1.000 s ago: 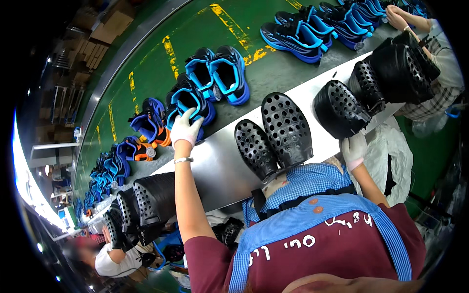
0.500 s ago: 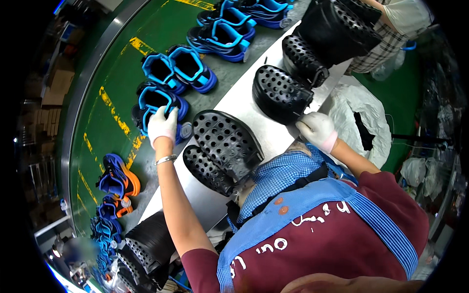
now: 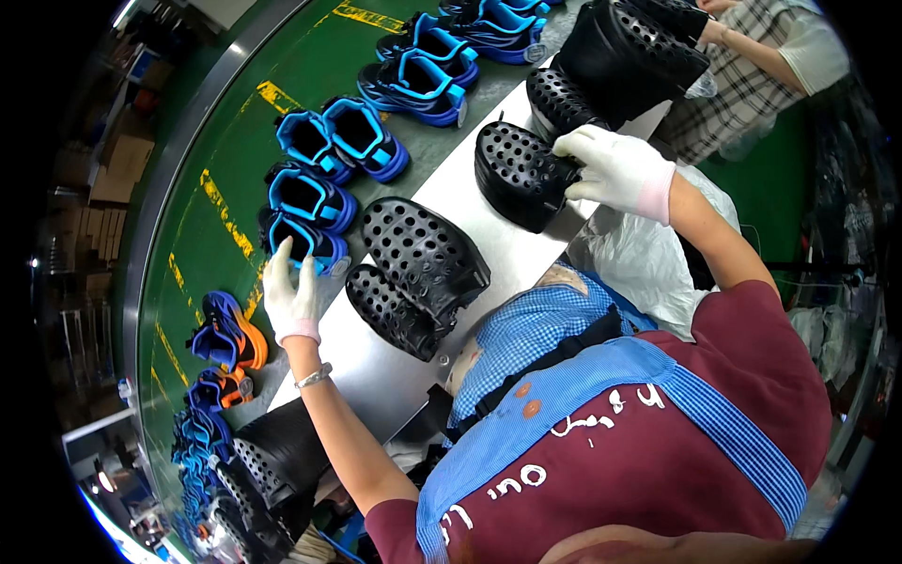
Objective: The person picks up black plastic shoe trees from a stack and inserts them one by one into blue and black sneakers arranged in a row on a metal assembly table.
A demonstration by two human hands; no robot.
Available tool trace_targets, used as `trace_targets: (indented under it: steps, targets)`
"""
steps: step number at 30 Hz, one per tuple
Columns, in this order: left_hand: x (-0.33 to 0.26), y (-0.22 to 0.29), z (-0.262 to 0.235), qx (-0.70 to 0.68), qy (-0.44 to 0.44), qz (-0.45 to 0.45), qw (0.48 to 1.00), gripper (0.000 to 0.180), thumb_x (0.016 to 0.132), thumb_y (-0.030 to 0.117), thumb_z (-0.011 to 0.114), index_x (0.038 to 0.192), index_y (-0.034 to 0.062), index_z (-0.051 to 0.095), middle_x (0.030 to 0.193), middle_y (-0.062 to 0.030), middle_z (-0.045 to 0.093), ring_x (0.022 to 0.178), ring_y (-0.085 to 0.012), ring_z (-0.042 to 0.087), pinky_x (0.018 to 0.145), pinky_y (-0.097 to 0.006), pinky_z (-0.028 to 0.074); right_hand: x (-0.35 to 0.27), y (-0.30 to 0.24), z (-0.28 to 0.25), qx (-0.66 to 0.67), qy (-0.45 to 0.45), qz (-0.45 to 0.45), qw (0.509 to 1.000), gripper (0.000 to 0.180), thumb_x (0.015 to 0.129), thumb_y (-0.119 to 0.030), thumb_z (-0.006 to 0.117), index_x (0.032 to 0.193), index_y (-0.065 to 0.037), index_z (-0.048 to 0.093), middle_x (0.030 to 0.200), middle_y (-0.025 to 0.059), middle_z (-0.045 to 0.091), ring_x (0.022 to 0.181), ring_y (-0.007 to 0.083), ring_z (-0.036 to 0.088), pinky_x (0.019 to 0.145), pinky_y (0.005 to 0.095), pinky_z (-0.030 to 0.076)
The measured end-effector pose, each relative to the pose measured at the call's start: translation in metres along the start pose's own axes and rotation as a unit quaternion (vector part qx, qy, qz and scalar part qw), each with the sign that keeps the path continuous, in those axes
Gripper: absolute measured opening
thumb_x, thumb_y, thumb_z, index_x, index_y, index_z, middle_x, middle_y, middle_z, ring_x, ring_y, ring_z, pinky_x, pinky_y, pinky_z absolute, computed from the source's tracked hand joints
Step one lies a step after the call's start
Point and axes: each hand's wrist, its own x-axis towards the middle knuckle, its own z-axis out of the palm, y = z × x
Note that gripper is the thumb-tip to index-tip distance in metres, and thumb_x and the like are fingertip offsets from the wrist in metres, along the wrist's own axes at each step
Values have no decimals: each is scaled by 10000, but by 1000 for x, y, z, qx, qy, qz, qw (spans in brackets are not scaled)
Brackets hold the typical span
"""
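My left hand, in a white glove, has its thumb and fingers apart. It is at the near side of a black and blue sneaker, the nearest of a group on the green surface, with nothing visible in its grasp. My right hand, also gloved, has its fingers and thumb curled at the back edge of a black perforated shoe-shaped piece; part of that edge is hidden. Between my hands, a larger perforated black piece and a smaller one lie side by side.
A pale metal bench runs diagonally before me beside the green surface with several sneakers. Orange and blue shoes stand at the left. More black pieces lie at the far right, near another person's gloved arm. A white plastic bag hangs by the bench.
My left hand has come back from the sneaker and its fingers have spread. My right hand has moved up and away from me, from beside the bench edge to the black piece.
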Motion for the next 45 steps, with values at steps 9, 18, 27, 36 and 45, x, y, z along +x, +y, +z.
trace_targets:
  steps: [9,18,27,36,45]
  targets:
    - [-27,-2,-1,-103,4,-33,994,360,873,199,640,1218,96,630,1131,-102,625,939,-188,614,845,-304,487,14,6,-3,9,-10,-45,999,430,707,-201,725,1081,-59,567,975,108,584,905,276,615,779,368,517]
    - [-32,2,3,-111,10,-25,993,316,863,139,649,1174,79,657,1116,-102,630,894,-152,620,805,-276,500,23,3,-18,9,-70,-63,996,378,691,-213,737,967,-40,545,897,104,547,816,245,604,722,344,512]
    - [-35,-4,0,-176,58,-46,982,340,893,161,635,1212,44,629,1129,-110,632,936,-154,614,832,-276,486,14,-11,-57,71,30,-109,991,375,638,-88,773,924,-3,545,866,76,520,738,176,565,670,289,509]
    - [-22,79,-38,-821,-92,-40,561,713,958,511,479,1424,2,304,1373,-229,449,1168,-353,543,1009,-469,450,85,-140,-50,218,-6,-296,930,381,732,-207,776,987,-8,575,853,62,576,760,144,575,700,274,502]
    - [-56,33,-37,-796,139,-134,573,368,942,368,555,1156,69,535,1028,-70,603,918,-188,613,809,-346,533,146,-242,30,109,-216,-278,930,448,852,-373,630,1067,19,599,913,209,652,853,326,652,770,389,509]
